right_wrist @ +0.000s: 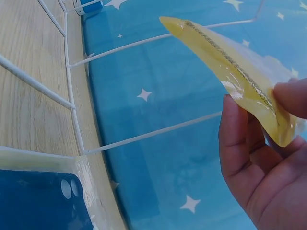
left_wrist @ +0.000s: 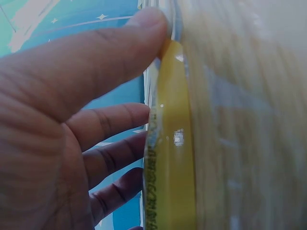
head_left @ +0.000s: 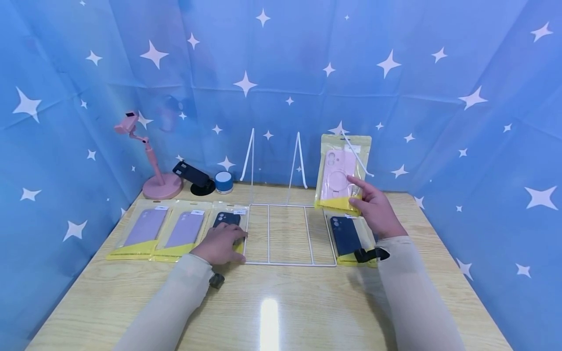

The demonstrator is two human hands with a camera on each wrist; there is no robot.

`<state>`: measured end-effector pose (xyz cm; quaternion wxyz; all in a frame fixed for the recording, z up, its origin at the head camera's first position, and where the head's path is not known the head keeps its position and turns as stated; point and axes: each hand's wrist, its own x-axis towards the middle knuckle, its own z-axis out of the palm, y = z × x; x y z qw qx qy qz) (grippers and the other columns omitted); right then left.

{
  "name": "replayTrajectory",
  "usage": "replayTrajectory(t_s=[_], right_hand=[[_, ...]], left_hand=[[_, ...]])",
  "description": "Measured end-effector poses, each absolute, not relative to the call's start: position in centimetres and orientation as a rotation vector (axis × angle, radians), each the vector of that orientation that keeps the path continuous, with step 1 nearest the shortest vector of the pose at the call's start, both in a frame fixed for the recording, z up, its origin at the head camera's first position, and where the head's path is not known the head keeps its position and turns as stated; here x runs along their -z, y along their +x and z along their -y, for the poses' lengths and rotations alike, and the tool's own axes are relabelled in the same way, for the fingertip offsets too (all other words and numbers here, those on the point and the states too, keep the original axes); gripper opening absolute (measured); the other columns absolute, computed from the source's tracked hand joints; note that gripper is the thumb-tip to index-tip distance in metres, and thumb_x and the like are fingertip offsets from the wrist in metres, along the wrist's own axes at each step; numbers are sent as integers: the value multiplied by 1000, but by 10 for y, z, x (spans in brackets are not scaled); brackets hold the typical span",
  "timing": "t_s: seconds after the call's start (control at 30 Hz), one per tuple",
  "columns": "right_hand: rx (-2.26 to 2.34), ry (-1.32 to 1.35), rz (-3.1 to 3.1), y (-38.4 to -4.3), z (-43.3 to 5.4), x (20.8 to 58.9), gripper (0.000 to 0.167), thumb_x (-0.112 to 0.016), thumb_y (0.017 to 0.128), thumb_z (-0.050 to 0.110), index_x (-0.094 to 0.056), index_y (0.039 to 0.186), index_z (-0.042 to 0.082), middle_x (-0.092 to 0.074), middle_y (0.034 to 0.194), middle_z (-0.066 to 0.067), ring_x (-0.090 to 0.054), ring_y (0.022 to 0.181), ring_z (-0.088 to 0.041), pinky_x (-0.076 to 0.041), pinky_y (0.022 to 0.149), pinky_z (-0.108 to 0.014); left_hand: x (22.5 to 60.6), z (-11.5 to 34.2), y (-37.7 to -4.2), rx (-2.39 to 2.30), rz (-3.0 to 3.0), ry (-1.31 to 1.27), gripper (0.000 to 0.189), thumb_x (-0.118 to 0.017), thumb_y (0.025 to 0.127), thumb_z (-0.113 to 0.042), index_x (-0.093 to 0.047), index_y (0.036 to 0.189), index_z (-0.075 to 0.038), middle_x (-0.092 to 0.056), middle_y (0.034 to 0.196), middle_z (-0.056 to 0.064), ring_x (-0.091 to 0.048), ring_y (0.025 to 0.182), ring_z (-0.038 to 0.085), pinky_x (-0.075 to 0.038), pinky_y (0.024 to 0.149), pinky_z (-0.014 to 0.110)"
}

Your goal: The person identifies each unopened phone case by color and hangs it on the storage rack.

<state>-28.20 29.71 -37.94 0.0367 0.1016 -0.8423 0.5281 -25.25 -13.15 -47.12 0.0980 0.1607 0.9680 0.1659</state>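
My right hand (head_left: 373, 207) pinches the lower right of a clear, yellow-bottomed packet holding a pink phone case (head_left: 338, 173). The packet stands upright at the white wire rack's right-hand hook (head_left: 357, 153), whose prong crosses in front of it. In the right wrist view its yellow bottom edge (right_wrist: 235, 72) lies between thumb and fingers. My left hand (head_left: 221, 243) rests over a packet with a black phone case (head_left: 228, 218), flat on the table left of the rack. In the left wrist view the thumb and loosely bent fingertips touch its yellow end (left_wrist: 175, 120).
Two packets with purple phone cases (head_left: 147, 226) lie farther left. Packets with dark cases (head_left: 345, 234) lie right of the rack base (head_left: 290, 264). Behind stand a pink stand (head_left: 162, 185), a black phone case on a holder (head_left: 190, 173) and a blue-and-white cylinder (head_left: 224, 184).
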Motion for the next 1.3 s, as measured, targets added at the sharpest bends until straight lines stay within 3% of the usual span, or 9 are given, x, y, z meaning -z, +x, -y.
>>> replayTrajectory(t_s=[0.2,0.3,0.5,0.67,0.8,0.97,1.13,1.3], right_hand=[[-1625,287,2582,-288,-295,379,58,-63,107,19,-47,160,35,-41,85,-7,-44,63,-22,-45,57,-29],[-1665,258,2574,-291,-293,379,58,-61,107,16,-46,160,36,-47,96,-9,-47,70,-21,-47,60,-28],[-1815,232,2522,-294,-294,380,61,-56,108,11,-41,163,34,-52,142,-14,-62,104,-16,-58,80,-22],[-1867,258,2509,-296,-297,386,62,-53,109,9,-38,164,33,-42,159,-16,-58,124,-24,-59,90,-23],[-1906,242,2495,-296,-301,391,63,-52,110,9,-37,165,35,-30,171,-12,-44,148,-34,-56,105,-32],[-1915,191,2470,-290,-308,396,62,-51,110,10,-35,166,30,-31,170,-16,-41,150,-37,-51,112,-39],[-1933,180,2421,-276,-317,397,59,-53,111,14,-36,166,24,-38,166,-16,-43,149,-34,-52,108,-28],[-1882,149,2401,-256,-326,389,55,-58,110,24,-42,163,23,-53,153,-5,-58,137,-17,-54,100,-19]], left_hand=[[472,132,-252,-489,-2864,489,74,-91,81,-43,-64,147,-20,-55,156,8,-44,144,34,-34,121,59],[471,133,-252,-488,-2862,483,74,-90,82,-43,-64,147,-21,-55,156,7,-44,145,34,-34,121,59],[471,133,-252,-473,-2860,481,74,-90,82,-44,-64,147,-21,-54,156,7,-44,144,34,-34,121,59],[472,133,-252,-476,-2862,486,74,-90,82,-45,-64,147,-21,-54,156,7,-44,144,33,-35,121,59],[472,134,-252,-483,-2863,485,74,-90,82,-44,-64,147,-21,-55,156,7,-45,143,33,-35,120,59],[473,134,-253,-496,-2852,489,74,-90,82,-44,-64,147,-21,-54,156,8,-45,143,33,-35,120,59],[473,134,-253,-505,-2847,485,74,-90,82,-45,-63,148,-22,-53,157,7,-44,144,33,-34,121,59],[470,135,-252,-503,-2845,489,74,-89,83,-45,-63,148,-22,-53,157,8,-44,144,34,-34,121,59]])
